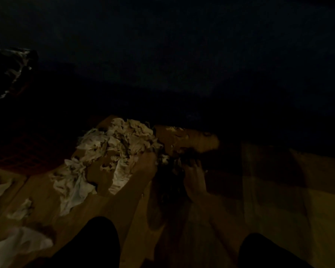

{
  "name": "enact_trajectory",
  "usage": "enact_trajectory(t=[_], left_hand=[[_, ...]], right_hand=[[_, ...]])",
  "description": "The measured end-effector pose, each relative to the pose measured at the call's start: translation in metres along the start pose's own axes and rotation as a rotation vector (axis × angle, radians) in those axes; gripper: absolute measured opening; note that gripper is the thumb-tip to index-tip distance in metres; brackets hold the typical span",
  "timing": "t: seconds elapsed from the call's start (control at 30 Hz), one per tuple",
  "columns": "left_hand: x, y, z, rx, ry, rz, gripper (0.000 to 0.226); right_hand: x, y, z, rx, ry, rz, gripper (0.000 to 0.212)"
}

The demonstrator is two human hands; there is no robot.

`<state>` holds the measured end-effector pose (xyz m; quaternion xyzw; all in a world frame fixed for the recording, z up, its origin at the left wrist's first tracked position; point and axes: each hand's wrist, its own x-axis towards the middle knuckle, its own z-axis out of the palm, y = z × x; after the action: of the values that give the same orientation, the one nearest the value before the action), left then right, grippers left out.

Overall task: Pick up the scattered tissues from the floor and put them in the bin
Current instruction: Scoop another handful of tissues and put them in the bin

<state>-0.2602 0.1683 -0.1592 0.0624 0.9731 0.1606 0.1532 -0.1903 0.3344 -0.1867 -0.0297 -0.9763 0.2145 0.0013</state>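
The scene is very dark. A heap of crumpled white tissues lies on the wooden floor in front of me. My left hand reaches into the heap's right edge and touches tissues, its fingers lost among them. My right hand is just to the right, in deep shadow beside a few tissue scraps. Its grip is not readable. More loose tissues lie at the left. The bin, lined with a shiny black bag, stands at the far left.
A larger white sheet or tissue lies at the bottom left. My dark-clothed knees fill the bottom edge. A reddish mat lies between bin and heap. The background is black and unreadable.
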Motion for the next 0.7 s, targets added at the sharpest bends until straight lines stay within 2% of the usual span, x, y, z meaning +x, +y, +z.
enact_trajectory(t=[0.07,0.17,0.23,0.43,0.53,0.6,0.7], left_hand=[[-0.015,-0.008,-0.004,-0.051,0.048,0.004,0.027],[-0.043,-0.031,-0.028,-0.154,0.174,0.030,0.035],[-0.061,-0.043,-0.059,-0.165,0.255,0.054,0.041],[-0.108,-0.086,-0.183,-0.143,0.521,0.031,0.039],[-0.137,-0.108,-0.247,-0.083,0.687,0.028,0.035],[-0.151,-0.119,-0.290,-0.051,0.804,0.018,0.034],[-0.164,-0.139,-0.344,-0.026,0.963,-0.020,0.031]], right_hand=[[0.003,-0.007,-0.001,0.020,0.040,-0.058,0.048],[0.011,-0.033,-0.004,0.114,0.081,-0.146,0.026],[0.020,-0.063,-0.007,0.157,0.091,-0.208,0.021],[0.053,-0.183,-0.052,0.297,0.200,-0.488,0.026],[0.067,-0.251,-0.086,0.416,0.241,-0.617,0.036],[0.077,-0.296,-0.105,0.431,0.294,-0.696,0.028],[0.091,-0.360,-0.129,0.511,0.376,-0.788,0.030]])
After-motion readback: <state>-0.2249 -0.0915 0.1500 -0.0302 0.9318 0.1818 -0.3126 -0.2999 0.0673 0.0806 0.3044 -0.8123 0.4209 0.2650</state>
